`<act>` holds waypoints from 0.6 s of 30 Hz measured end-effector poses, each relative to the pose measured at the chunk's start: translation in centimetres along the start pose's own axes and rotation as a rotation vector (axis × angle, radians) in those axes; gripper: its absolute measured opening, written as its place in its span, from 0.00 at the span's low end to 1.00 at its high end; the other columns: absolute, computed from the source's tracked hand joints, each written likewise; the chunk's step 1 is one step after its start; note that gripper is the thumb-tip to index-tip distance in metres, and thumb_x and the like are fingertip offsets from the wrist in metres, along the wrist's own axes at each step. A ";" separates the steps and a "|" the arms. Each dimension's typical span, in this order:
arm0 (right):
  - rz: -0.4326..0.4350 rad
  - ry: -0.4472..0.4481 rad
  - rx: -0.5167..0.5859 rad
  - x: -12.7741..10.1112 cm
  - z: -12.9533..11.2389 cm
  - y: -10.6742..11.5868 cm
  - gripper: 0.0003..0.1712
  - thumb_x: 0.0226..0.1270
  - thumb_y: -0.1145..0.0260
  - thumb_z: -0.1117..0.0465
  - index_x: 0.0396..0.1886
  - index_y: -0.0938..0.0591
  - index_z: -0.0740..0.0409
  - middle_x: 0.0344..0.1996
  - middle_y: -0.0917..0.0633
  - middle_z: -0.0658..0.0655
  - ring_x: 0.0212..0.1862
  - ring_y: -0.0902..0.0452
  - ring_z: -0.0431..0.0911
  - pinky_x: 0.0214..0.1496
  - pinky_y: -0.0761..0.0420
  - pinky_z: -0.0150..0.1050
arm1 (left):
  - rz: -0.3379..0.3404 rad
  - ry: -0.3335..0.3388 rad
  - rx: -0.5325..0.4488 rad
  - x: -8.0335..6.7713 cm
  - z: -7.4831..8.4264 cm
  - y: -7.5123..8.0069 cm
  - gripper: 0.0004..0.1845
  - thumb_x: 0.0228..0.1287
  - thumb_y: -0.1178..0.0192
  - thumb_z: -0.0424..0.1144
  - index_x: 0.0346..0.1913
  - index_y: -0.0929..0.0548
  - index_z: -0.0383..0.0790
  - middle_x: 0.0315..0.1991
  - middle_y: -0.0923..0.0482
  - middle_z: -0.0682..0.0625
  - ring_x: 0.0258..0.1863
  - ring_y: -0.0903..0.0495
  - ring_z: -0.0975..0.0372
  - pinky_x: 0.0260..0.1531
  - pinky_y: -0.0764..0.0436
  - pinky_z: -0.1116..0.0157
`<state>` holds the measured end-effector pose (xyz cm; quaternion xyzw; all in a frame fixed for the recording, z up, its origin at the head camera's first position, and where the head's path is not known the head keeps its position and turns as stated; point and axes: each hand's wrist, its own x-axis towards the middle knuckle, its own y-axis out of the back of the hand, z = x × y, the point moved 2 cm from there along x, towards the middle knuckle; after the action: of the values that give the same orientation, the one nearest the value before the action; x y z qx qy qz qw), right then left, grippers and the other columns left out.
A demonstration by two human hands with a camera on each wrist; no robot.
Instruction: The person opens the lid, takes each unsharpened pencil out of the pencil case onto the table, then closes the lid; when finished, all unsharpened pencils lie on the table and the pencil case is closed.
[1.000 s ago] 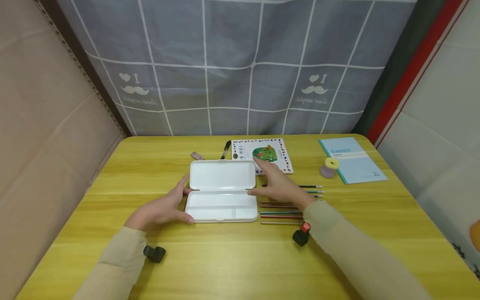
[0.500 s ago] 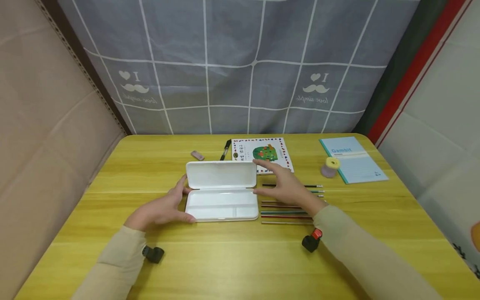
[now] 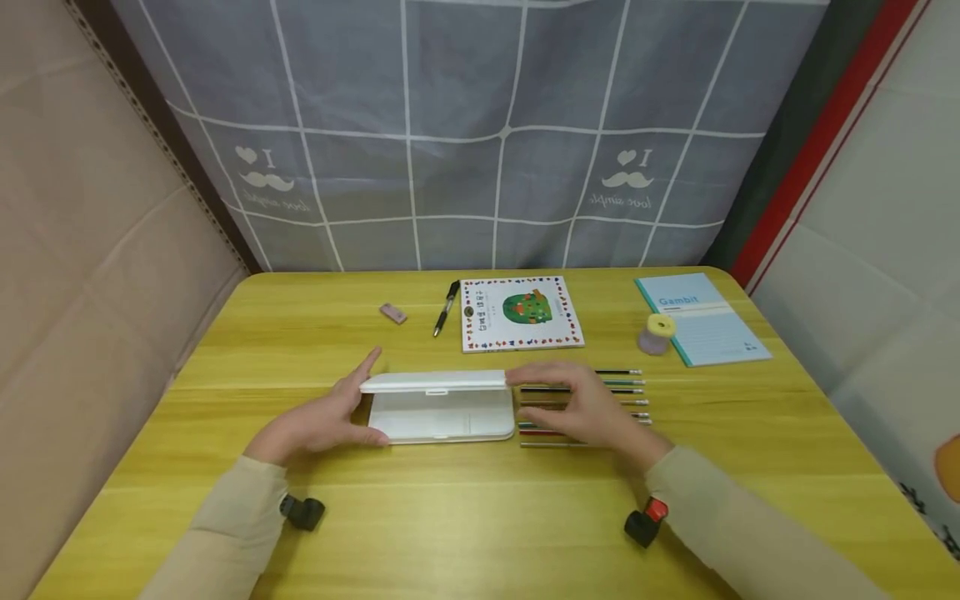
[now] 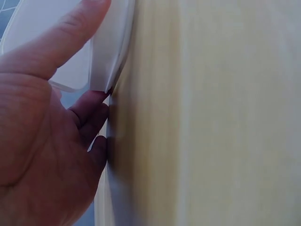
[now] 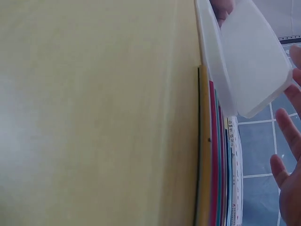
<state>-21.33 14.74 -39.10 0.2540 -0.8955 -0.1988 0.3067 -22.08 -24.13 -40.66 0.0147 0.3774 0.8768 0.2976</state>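
Note:
A white pencil case (image 3: 438, 412) lies on the yellow table (image 3: 480, 517), its lid (image 3: 435, 382) tilted halfway down over the tray. My left hand (image 3: 358, 408) grips the case's left end, thumb at the front corner and index finger along the back. In the left wrist view the thumb (image 4: 61, 42) lies on the case (image 4: 107, 56). My right hand (image 3: 528, 392) touches the lid's right end with straight fingers. The right wrist view has the lid (image 5: 256, 61) by those fingers (image 5: 288, 136). A row of coloured pencils (image 3: 618, 392) lies partly under the right hand.
A picture book (image 3: 521, 312), a black pen (image 3: 447, 308) and a small eraser (image 3: 393, 313) lie behind the case. A blue notebook (image 3: 701, 317) and a yellow-topped roll (image 3: 658, 333) sit at the back right. A cardboard wall stands left, a grey curtain behind.
The lid has swung from lying flat open to halfway down over the tray. My right hand came toward me with it. The left hand stayed at the case's left end.

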 end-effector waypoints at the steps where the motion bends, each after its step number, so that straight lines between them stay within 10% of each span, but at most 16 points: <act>1: -0.003 -0.001 -0.001 -0.2 0.0 -0.1 0.23 0.61 0.21 0.69 0.57 0.12 0.59 0.57 0.12 0.55 0.62 0.18 0.51 0.67 0.22 0.41 | -0.001 -0.004 -0.002 -0.1 0.0 0.0 0.71 0.60 0.24 0.56 0.84 0.74 0.49 0.84 0.73 0.36 0.82 0.66 0.39 0.75 0.55 0.34; 18: -0.133 0.009 -0.314 -1.8 -0.2 -1.1 0.18 0.62 0.21 0.53 0.53 0.09 0.40 0.56 0.13 0.38 0.63 0.20 0.51 0.66 0.34 0.62 | -0.064 0.025 -0.050 -0.3 -0.1 0.4 0.59 0.75 0.38 0.57 0.84 0.75 0.44 0.84 0.65 0.33 0.82 0.61 0.38 0.75 0.52 0.35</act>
<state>-19.62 14.86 -40.35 0.2624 -0.8334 -0.3548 0.3327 -22.03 -24.55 -40.42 -0.0159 0.3592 0.8762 0.3208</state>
